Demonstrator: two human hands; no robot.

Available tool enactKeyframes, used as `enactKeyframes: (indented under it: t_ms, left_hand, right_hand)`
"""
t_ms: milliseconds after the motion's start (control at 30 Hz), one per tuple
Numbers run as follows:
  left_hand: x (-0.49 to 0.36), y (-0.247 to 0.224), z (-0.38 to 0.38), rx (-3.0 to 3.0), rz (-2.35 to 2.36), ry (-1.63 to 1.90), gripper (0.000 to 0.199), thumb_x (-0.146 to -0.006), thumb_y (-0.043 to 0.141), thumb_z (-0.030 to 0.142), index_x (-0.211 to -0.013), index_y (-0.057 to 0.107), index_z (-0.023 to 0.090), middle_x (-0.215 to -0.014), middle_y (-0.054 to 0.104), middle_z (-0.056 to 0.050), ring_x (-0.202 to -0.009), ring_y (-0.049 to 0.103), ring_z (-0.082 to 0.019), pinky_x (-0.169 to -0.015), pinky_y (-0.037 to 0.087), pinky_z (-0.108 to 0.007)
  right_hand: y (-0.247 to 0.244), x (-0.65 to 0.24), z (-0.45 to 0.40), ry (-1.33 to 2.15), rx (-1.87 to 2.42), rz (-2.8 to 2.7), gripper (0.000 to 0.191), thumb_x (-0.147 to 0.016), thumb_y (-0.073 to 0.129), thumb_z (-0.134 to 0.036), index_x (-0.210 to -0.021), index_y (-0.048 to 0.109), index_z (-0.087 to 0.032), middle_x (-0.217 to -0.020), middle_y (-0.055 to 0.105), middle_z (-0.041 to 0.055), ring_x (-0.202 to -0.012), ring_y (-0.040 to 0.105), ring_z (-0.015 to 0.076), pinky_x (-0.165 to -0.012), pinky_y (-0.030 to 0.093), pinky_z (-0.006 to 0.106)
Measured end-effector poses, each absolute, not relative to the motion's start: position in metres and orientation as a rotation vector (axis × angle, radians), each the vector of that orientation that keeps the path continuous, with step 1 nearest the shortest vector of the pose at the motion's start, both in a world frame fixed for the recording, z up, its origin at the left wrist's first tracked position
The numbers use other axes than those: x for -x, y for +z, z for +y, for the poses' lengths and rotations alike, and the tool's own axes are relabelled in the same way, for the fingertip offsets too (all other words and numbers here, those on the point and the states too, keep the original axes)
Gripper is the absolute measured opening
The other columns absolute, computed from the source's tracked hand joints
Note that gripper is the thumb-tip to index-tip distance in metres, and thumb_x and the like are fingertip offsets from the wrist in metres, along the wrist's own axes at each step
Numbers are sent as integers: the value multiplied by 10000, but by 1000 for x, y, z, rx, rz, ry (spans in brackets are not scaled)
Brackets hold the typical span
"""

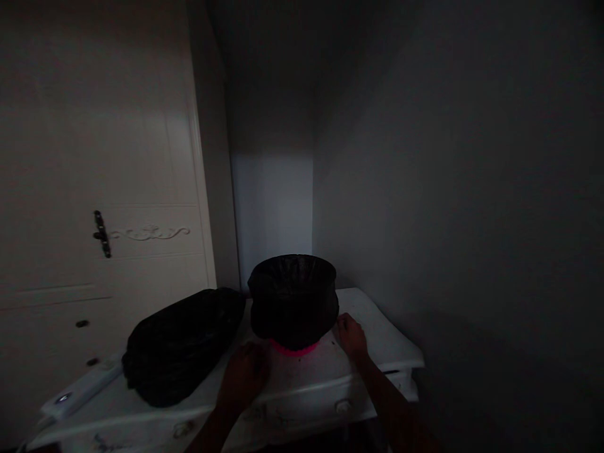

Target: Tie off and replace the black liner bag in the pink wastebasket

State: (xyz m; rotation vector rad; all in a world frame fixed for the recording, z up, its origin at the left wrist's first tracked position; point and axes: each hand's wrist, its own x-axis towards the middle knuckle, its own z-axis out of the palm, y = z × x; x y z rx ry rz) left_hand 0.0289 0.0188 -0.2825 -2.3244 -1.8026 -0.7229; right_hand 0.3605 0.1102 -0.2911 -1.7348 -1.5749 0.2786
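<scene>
In the head view, a round container with a black plastic bag (pixel 292 302) over it stands on a white dresser (pixel 372 314). The bag covers its rim and sides, and a bright pink base (pixel 295 349) shows underneath. My right hand (pixel 352 336) is at the bag's lower right edge, its fingers curled in against the plastic. Near the lower left side, my left hand (pixel 243 374) is closed, but its fingers are too dark to show what they hold. A second, crumpled black plastic bag (pixel 184 346) lies left of my left hand.
At the dresser's left end lies a long white box (pixel 80 390) with a dark round mark. A white wardrobe (pixel 141 157) with a dark handle (pixel 102 234) rises behind it on the left. The grey wall (pixel 448 189) borders the dresser on the right. Light is dim.
</scene>
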Motion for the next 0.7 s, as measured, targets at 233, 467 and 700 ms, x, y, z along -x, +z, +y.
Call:
enactKeyframes:
  t_ms: [233,467,700]
  left_hand:
    - [-30,-278,18,2365,-1800,-705,274,-954,461,256,-995,723,187,-1049,728,-117,-1035,661,-271,-947,469,-409]
    - [-32,-275,14,2353,-1818,-740,254,-939,463,232,-954,714,191,-981,718,-104,-944,663,-248,-876,462,-377]
    - [-29,-279,16,2347,-1804,-795,236,-919,491,222,-963,721,193,-992,718,-104,-980,659,-243,-908,461,-365]
  right_hand:
    - [-288,-360,108,287,1749,-1569,315,-1029,369,-363,-993,655,-236,-975,773,66,-893,711,195,-683,374,250]
    - [-288,-360,108,284,1751,-1581,333,-1040,347,-371,-987,642,-227,-983,776,81,-917,716,211,-675,365,258]
    - [-290,-361,109,280,1740,-1604,332,-1040,351,-379,-994,644,-230,-936,769,74,-887,717,204,-670,372,253]
